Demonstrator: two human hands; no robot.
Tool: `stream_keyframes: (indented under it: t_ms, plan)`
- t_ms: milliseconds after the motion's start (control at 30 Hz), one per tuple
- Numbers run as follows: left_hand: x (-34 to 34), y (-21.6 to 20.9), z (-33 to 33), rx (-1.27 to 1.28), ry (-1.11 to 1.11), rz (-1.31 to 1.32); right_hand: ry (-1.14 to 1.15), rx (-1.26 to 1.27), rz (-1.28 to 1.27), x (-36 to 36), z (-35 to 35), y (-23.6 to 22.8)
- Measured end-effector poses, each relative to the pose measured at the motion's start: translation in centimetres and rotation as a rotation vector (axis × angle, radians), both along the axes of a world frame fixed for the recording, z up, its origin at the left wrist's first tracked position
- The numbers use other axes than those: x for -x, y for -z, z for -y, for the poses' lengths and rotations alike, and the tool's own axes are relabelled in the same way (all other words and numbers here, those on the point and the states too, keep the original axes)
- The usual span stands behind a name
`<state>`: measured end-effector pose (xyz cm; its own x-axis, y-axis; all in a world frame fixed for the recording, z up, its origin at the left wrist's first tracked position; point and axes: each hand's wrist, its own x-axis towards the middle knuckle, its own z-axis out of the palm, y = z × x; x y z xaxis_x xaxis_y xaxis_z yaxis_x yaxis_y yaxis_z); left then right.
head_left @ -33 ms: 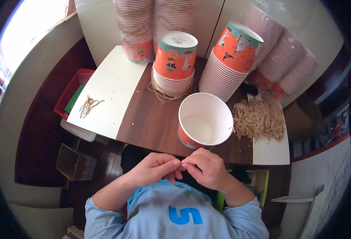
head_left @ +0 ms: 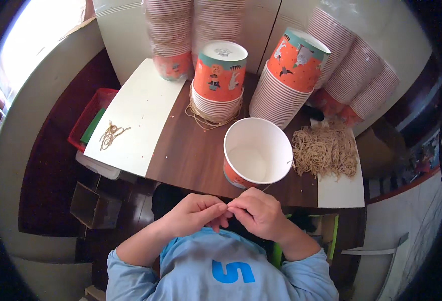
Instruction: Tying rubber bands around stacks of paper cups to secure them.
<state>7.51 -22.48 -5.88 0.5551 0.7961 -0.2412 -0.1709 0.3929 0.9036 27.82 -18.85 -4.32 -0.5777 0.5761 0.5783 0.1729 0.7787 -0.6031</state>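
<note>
At the table's near edge, in front of my chest, my left hand (head_left: 200,212) and my right hand (head_left: 259,213) meet fingertip to fingertip, both pinched closed. A thin tan cord (head_left: 267,188) shows just above my right hand, by the bucket, and runs down behind that hand. What lies between the left fingertips is too small to make out. Just beyond my hands stands an open paper bucket (head_left: 257,150), white inside and orange outside, mouth up and tilted toward me. A short bit of cord sticks out at its right rim.
Behind stand two stacks of upturned orange buckets (head_left: 220,75) (head_left: 297,60), the left one with cord looped round its base. Bagged bucket stacks (head_left: 170,30) line the wall. A tan cord heap (head_left: 326,149) lies right, a few loose cords (head_left: 113,135) left. A red crate (head_left: 88,118) sits beside the table.
</note>
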Motion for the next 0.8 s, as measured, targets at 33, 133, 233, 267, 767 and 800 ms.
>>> stream_keyframes:
  t_ms: [33,133,233,267,767,800]
  plan:
    - [-0.1,-0.3,0.0,-0.021,-0.012,-0.059,0.008,-0.006,-0.001,-0.1,0.0,0.2]
    - [-0.2,-0.3,0.1,-0.063,-0.084,-0.100,-0.013,-0.003,0.029,-0.4,0.0,0.3]
    - [-0.2,-0.7,0.0,-0.107,-0.109,-0.114,-0.043,-0.019,0.058,-0.8,0.0,-0.1]
    - [-0.1,-0.8,0.0,-0.108,-0.100,-0.117,-0.035,-0.019,0.055,-1.0,0.0,-0.3]
    - [-2.0,-4.4,-6.4,-0.894,-0.506,-0.787,0.218,-0.107,0.231,-4.6,-10.1,-3.7]
    - [-2.1,-3.7,-7.6,-0.930,-0.576,-0.841,0.254,-0.068,0.257,-5.3,-12.0,-3.6]
